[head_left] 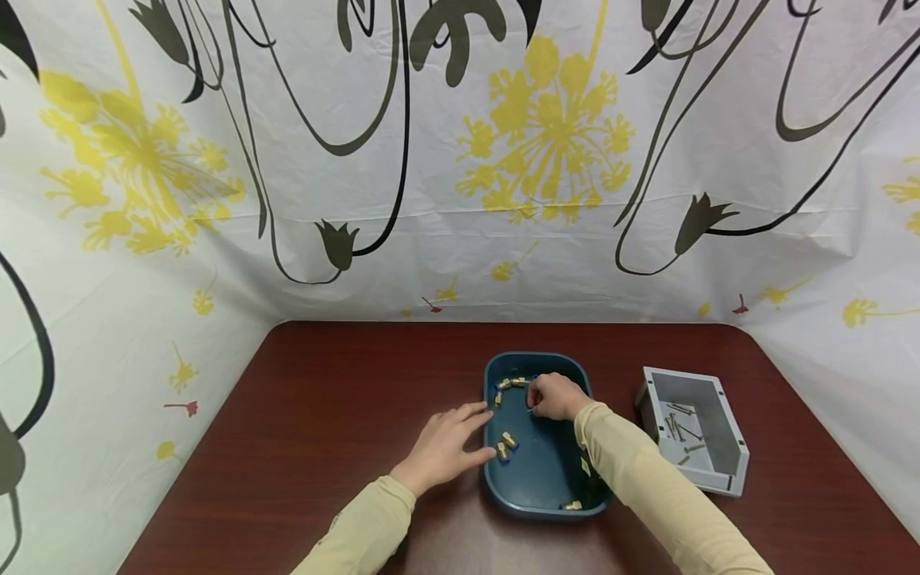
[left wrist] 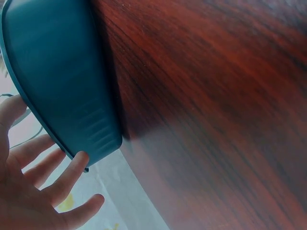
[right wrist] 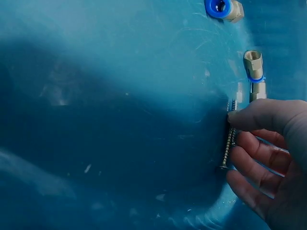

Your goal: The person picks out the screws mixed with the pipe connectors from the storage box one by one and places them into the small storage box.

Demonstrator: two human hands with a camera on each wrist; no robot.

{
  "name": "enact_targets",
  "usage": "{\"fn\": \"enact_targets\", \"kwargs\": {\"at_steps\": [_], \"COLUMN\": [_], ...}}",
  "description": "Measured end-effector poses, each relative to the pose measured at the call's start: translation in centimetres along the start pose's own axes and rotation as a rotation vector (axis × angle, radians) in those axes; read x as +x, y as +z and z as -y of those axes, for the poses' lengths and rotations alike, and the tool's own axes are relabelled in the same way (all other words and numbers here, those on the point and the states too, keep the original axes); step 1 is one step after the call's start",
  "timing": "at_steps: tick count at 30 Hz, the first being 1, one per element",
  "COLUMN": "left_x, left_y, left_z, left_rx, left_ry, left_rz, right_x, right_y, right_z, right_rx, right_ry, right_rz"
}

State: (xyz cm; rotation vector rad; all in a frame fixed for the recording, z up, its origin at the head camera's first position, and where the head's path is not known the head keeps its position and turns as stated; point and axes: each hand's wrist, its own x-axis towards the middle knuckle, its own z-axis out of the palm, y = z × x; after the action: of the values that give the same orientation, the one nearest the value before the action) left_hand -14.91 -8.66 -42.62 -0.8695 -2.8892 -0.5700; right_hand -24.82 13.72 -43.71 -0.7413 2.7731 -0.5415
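Observation:
My right hand is inside the far end of a blue plastic tray. In the right wrist view its thumb and fingertips pinch a long screw; a second screw seems to lie right behind it. Brass fittings with blue collars lie beside that hand, one fitting just past the thumb and another fitting farther off. My left hand is spread at the tray's left rim, its fingers straight and touching the edge. Near its thumb, inside the tray, sit two more fittings.
A grey open box holding several loose screws stands right of the tray, beside my right forearm. More fittings lie at the tray's near right. The brown table meets a patterned cloth at its back and sides.

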Motion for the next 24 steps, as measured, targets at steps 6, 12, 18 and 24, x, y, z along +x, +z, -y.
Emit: {"fn": "enact_targets", "kwargs": {"at_steps": [6, 12, 18, 24], "left_x": [0.0, 0.0, 0.0, 0.0], "left_y": [0.0, 0.1, 0.1, 0.1], "left_z": [0.0, 0.0, 0.1, 0.1], "left_rx": [0.001, -0.001, -0.005, -0.016], "left_ry": [0.001, 0.0, 0.004, 0.0], "left_rz": [-0.005, -0.003, 0.003, 0.01], "right_x": [0.0, 0.1, 0.4, 0.3], "right_y": [0.1, 0.2, 0.8, 1.2], "right_z": [0.1, 0.1, -0.2, -0.3], "right_rx": [0.02, 0.038, 0.106, 0.133], "right_ry": [0.0, 0.029, 0.013, -0.007], "right_rz": [0.02, 0.055, 0.07, 0.066]}}
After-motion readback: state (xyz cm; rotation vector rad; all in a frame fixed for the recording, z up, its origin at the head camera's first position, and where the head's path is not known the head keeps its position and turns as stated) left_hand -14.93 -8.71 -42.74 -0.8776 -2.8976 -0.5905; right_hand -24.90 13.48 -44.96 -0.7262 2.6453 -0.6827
